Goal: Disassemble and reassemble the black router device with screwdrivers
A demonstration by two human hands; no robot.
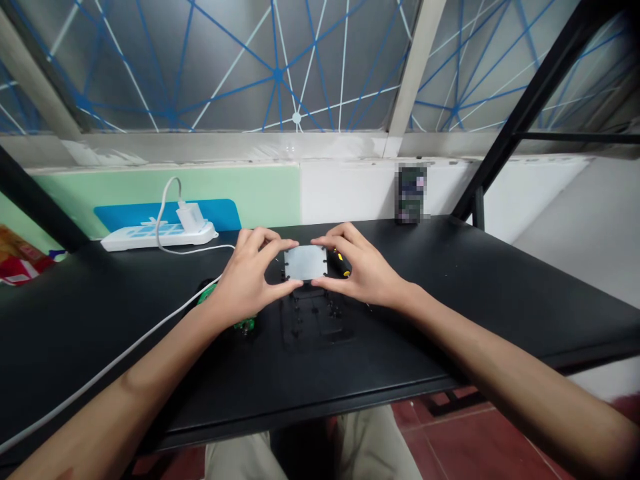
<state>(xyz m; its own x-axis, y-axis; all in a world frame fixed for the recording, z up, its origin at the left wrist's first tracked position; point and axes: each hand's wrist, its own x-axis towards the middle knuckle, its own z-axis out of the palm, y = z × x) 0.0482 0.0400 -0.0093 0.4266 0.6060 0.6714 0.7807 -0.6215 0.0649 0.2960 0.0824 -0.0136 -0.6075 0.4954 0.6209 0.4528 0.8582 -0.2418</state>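
Between my two hands is a small silver-grey rectangular plate [305, 263] with dark notches or clips along its short sides. My left hand [250, 270] pinches its left end, thumb at the lower edge and fingers at the upper. On the other end, my right hand [363, 267] grips in the same way. Below the plate, a dark transparent panel [317, 327] with small dark parts on it lies on the black table. A green object [245, 326], perhaps a circuit board, is partly hidden by my left hand. Behind my right fingers shows a black and yellow handle [343, 264].
A white power strip [145, 235] with a plugged-in charger [191, 217] stands at the back left; its white cable [115, 360] crosses the table [450, 293]. A red packet [23, 257] is at the far left. A pixelated dark object [411, 193] stands against the wall.
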